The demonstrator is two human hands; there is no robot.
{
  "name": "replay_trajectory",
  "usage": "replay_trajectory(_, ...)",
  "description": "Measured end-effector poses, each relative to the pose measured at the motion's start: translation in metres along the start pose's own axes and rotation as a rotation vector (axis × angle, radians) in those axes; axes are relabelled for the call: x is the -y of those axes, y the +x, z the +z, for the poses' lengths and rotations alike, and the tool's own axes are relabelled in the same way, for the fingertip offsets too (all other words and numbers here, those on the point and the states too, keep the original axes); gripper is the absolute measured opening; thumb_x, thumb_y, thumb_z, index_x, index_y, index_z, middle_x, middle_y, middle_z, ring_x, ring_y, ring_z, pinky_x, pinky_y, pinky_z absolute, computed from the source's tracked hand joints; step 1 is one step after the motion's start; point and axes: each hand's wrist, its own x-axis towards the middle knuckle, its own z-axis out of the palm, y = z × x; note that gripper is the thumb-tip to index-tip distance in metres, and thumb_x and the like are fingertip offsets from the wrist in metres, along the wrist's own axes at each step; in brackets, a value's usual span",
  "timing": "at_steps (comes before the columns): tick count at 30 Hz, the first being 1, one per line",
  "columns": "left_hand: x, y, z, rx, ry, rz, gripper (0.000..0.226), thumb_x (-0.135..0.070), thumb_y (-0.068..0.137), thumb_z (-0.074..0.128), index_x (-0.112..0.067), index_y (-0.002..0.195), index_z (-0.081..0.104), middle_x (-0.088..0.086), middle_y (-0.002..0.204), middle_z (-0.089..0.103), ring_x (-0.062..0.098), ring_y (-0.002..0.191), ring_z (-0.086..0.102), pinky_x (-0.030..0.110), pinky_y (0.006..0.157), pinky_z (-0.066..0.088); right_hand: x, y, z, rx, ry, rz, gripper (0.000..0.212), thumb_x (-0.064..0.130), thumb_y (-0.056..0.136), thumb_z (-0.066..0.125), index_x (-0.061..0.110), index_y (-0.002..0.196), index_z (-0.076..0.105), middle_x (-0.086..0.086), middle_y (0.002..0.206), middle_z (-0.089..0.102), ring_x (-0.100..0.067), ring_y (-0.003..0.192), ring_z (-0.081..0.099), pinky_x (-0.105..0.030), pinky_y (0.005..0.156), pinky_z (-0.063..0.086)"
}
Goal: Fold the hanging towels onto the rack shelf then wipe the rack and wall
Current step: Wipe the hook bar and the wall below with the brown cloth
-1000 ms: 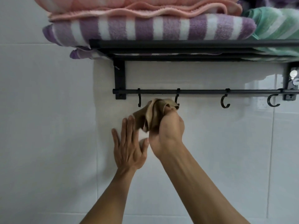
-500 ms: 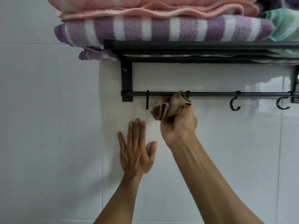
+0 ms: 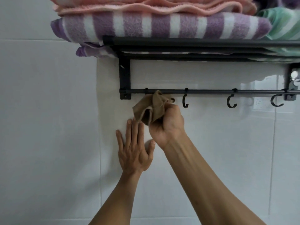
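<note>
A black wall rack (image 3: 194, 42) carries folded towels on its shelf: a purple-and-white striped towel (image 3: 162, 25), a pink towel (image 3: 146, 5) on top, and a green towel (image 3: 285, 21) at the right. My right hand (image 3: 167, 125) grips a bunched tan cloth (image 3: 151, 108) against the left end of the lower hook rail (image 3: 211, 91), covering the leftmost hook. Flat on the white tiled wall (image 3: 48, 127) just below the cloth lies my left hand (image 3: 134, 151), fingers straight and pointing up.
Three black hooks (image 3: 231, 102) hang free along the rail to the right of the cloth. The rack's left bracket (image 3: 125, 78) runs down the wall beside it. A shiny fitting (image 3: 294, 78) sits at the right bracket.
The cloth in my right hand has shifted left along the rail, from the second hook to the first. My left hand stays flat on the wall.
</note>
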Motion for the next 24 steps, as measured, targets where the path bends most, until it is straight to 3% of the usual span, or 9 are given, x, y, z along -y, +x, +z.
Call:
replay_trajectory(3,0.003,0.0,-0.002,0.007,0.021,0.007,0.075,-0.055,0.101,0.006,-0.011,0.159,0.021,0.013,0.166,0.02,0.03,0.155,0.015,0.064,0.121,0.013,0.001,0.005,-0.003,-0.055,-0.009,-0.084,0.02,0.001,0.095,0.053,-0.001,0.109,0.068,-0.023,0.109,0.072,-0.036,0.093,0.07,-0.051,0.096,0.055)
replay_trajectory(4,0.004,0.0,-0.001,0.003,0.026,0.007,0.074,-0.056,0.101,0.009,-0.011,0.16,0.019,0.011,0.168,0.016,0.028,0.156,0.011,0.062,0.122,0.011,0.003,0.01,-0.006,-0.085,-0.015,-0.146,0.023,-0.002,0.094,0.052,0.0,0.109,0.069,-0.023,0.108,0.072,-0.037,0.096,0.069,-0.051,0.097,0.055)
replay_trajectory(8,0.002,0.001,0.001,-0.003,0.038,0.014,0.074,-0.056,0.101,0.01,-0.011,0.16,0.018,0.009,0.168,0.012,0.027,0.156,0.01,0.061,0.122,0.009,-0.005,0.024,-0.008,-0.147,-0.137,-0.341,0.037,-0.013,0.092,0.041,0.013,0.099,0.067,-0.004,0.084,0.062,-0.02,0.079,0.057,-0.032,0.074,0.053)
replay_trajectory(12,0.004,0.0,0.002,0.014,0.064,0.014,0.079,-0.053,0.098,0.004,-0.007,0.155,0.036,0.014,0.163,0.022,0.031,0.154,0.018,0.063,0.122,0.011,-0.023,0.028,-0.008,-0.053,-0.224,-0.323,0.037,-0.011,0.095,0.045,0.015,0.112,0.065,-0.004,0.089,0.062,-0.019,0.085,0.057,-0.031,0.08,0.051)
replay_trajectory(16,0.005,0.0,0.001,0.005,0.042,0.006,0.075,-0.055,0.101,0.01,-0.01,0.158,0.026,0.009,0.167,0.013,0.029,0.155,0.012,0.062,0.122,0.01,-0.015,0.03,-0.009,-0.097,-0.181,-0.412,0.03,-0.008,0.097,0.051,0.017,0.097,0.068,-0.001,0.09,0.067,-0.017,0.088,0.063,-0.032,0.092,0.054)
replay_trajectory(19,0.005,0.001,0.0,0.002,0.039,0.014,0.074,-0.055,0.1,0.007,-0.012,0.159,0.021,0.008,0.168,0.009,0.028,0.156,0.011,0.062,0.122,0.011,-0.017,0.034,-0.004,-0.131,-0.2,-0.454,0.032,-0.006,0.098,0.049,0.02,0.096,0.066,0.002,0.087,0.064,-0.014,0.085,0.06,-0.027,0.086,0.053)
replay_trajectory(22,0.003,0.002,-0.002,-0.003,0.039,0.006,0.078,-0.053,0.099,0.001,-0.009,0.157,0.028,0.011,0.166,0.011,0.03,0.155,0.015,0.063,0.121,0.013,-0.026,0.03,-0.005,-0.063,-0.242,-0.402,0.028,-0.004,0.1,0.05,0.017,0.101,0.069,0.0,0.091,0.068,-0.014,0.089,0.064,-0.028,0.091,0.055)
replay_trajectory(24,0.003,0.003,-0.004,-0.001,0.03,-0.006,0.08,-0.053,0.098,0.001,-0.008,0.156,0.034,0.013,0.165,0.018,0.031,0.154,0.018,0.063,0.122,0.012,-0.022,0.018,-0.009,-0.109,-0.195,-0.359,0.027,-0.004,0.099,0.051,0.014,0.102,0.071,-0.003,0.093,0.069,-0.015,0.089,0.066,-0.026,0.087,0.057)
